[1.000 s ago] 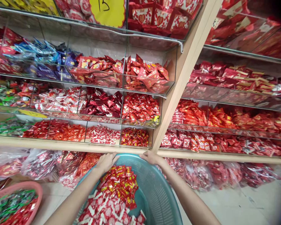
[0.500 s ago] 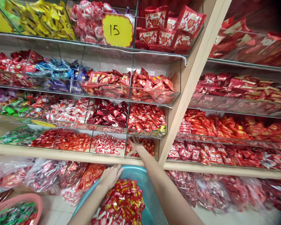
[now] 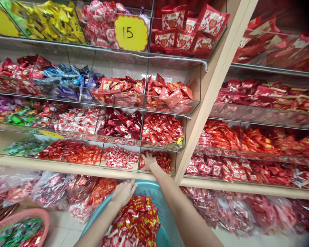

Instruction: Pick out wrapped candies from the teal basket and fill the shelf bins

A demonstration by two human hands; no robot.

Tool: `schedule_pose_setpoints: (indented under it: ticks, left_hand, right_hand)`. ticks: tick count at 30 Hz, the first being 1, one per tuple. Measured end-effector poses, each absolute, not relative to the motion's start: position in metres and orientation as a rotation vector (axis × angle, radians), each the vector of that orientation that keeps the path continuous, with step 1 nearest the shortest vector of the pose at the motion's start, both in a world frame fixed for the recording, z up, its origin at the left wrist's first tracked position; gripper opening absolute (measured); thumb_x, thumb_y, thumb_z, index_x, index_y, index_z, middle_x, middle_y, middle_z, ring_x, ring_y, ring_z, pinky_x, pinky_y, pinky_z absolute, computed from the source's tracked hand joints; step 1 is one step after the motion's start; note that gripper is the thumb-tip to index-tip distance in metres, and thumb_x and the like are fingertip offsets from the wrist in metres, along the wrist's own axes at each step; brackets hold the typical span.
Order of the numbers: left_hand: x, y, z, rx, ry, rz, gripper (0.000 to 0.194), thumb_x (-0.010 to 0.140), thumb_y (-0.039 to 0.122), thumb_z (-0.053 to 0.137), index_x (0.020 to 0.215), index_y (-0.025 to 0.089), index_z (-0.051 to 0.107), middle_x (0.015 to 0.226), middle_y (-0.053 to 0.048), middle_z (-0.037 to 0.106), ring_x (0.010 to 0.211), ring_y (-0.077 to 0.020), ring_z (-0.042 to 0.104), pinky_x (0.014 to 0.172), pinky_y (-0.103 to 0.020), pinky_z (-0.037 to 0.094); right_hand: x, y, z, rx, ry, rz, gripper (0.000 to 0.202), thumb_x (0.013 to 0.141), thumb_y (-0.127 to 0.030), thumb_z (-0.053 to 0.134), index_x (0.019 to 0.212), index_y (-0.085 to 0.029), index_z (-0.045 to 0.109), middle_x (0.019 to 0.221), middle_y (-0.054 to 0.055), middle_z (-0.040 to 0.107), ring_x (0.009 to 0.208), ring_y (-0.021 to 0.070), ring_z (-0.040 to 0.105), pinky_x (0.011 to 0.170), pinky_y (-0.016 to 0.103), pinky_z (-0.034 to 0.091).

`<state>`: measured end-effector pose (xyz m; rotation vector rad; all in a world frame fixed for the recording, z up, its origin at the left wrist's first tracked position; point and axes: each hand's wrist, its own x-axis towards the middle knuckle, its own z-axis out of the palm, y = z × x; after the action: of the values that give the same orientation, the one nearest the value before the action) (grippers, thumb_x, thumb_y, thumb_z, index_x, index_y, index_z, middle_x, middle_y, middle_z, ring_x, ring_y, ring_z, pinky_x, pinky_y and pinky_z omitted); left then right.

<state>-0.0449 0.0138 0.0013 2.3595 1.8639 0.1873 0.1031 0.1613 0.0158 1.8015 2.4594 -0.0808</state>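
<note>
My left hand is closed over the far left rim of a blue plastic basket. Inside the basket lies a heap of red and yellow wrapped candies, with red-and-white ones nearer me. My right hand reaches over the basket into the rightmost compartment of the lowest shelf. Its fingers are apart and bent slightly down at the left side of the small red wrapped candies there. No candy shows in its grasp, and the fingertips are partly hidden.
Clear dividers split the shelves into candy compartments, with a wooden upright right of my reach. A yellow price sign reading 15 hangs above. Bagged candies sit under the shelf. A pink basket stands on the floor at left.
The fingers of my right hand, spread wider before, have drawn in and bent over the candies. My left hand stays on the basket rim. The whole view has shifted slightly.
</note>
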Motion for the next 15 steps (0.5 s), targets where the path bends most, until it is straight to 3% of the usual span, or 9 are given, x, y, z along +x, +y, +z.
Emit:
schedule_pose_setpoints:
  ticks: [3,8,15]
  left_hand:
    - [-0.043,0.014,0.001,2.356,1.863,0.193,0.043,0.089,0.045,0.019,0.111,0.024,0.050,0.107,-0.007,0.062,0.095,-0.0209,0.060,0.079,-0.031,0.045]
    - [-0.043,0.013,-0.002,2.364,1.891,0.194,0.045,0.088,0.048,0.023,0.113,0.023,0.049,0.107,-0.009,0.062,0.095,-0.0227,0.059,0.080,-0.033,0.044]
    - [-0.043,0.012,-0.001,2.372,1.858,0.209,0.044,0.087,0.048,0.024,0.114,0.022,0.048,0.111,-0.009,0.060,0.098,-0.0221,0.057,0.082,-0.033,0.043]
  right_hand:
    - [0.107,0.162,0.011,1.821,2.433,-0.152,0.092,0.060,-0.057,0.068,0.136,-0.032,0.022,0.146,0.012,0.015,0.129,0.0349,0.021,0.091,0.059,0.032]
    - [0.111,0.161,0.008,1.804,2.616,-0.051,0.074,0.063,-0.054,0.067,0.125,-0.023,0.041,0.133,0.017,0.037,0.121,0.0342,0.036,0.089,0.049,0.039]
    - [0.126,0.166,0.013,1.786,2.735,-0.172,0.054,0.069,-0.046,0.066,0.116,-0.024,0.052,0.126,0.012,0.046,0.109,0.0262,0.052,0.086,0.033,0.043]
